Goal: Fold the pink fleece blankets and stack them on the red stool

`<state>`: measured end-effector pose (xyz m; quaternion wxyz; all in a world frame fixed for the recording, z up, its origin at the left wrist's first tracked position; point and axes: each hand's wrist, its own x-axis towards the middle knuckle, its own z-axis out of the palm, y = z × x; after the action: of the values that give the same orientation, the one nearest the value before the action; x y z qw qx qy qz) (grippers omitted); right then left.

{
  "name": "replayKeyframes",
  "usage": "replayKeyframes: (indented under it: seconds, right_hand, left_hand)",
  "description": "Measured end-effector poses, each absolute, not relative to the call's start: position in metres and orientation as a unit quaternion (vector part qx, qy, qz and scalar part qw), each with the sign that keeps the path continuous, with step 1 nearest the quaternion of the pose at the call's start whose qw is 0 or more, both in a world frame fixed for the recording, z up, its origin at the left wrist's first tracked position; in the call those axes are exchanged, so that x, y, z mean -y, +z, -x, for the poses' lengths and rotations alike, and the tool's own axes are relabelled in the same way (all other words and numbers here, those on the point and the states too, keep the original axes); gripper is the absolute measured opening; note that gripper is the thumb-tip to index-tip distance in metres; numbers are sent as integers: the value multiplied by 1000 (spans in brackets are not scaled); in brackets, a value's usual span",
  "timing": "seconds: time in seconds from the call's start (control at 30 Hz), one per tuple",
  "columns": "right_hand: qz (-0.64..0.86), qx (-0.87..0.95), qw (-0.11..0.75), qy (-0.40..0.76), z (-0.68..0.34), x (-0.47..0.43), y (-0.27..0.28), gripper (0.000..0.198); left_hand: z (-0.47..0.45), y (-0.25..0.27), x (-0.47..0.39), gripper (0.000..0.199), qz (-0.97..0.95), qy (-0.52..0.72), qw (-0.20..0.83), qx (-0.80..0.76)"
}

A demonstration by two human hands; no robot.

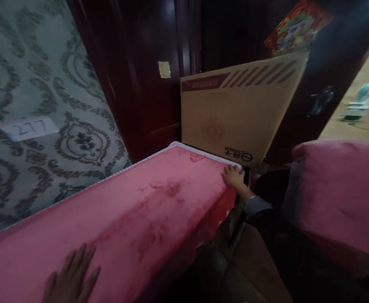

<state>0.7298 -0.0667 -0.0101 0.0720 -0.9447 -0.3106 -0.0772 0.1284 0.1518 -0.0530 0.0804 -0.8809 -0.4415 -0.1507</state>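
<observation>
A long pink plush cover (121,193) with a thin white striped border lies over a bench-like seat and hangs down its near side. Its pile shows darker, ruffled patches near the middle. At the lower left, my left hand (72,277) lies flat on the plush with fingers spread. My right hand (234,175) reaches to the far right corner, where its slightly bent fingers rest apart on the cover beside the white border. What lies under that palm is hidden.
A large cardboard box (235,113) leans against dark red doors (140,80) beyond the cover's far end. Patterned wallpaper (83,139) with a paper label (29,128) borders the left. Another pink-covered seat (345,189) stands at right. A fan-like object (363,101) stands farther back.
</observation>
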Motion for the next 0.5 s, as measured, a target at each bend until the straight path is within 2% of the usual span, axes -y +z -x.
replayKeyframes:
  seconds: [0.13, 0.27, 0.37, 0.5]
  right_hand:
    - [890, 440, 92, -74, -666, 42, -18, 52]
    - [789, 592, 156, -60, -594, 25, -26, 56]
    - [738, 647, 191, -41, -553, 15, -26, 56]
    - [715, 674, 185, -3, -503, 1, -23, 55]
  left_hand:
    - [-137, -29, -129, 62, 882, -93, 52, 459]
    - [-148, -13, -111, 57, 880, -58, 41, 469]
    - [-151, -8, -103, 58, 881, -53, 33, 469]
    - [-151, -8, -97, 57, 881, -78, 29, 466]
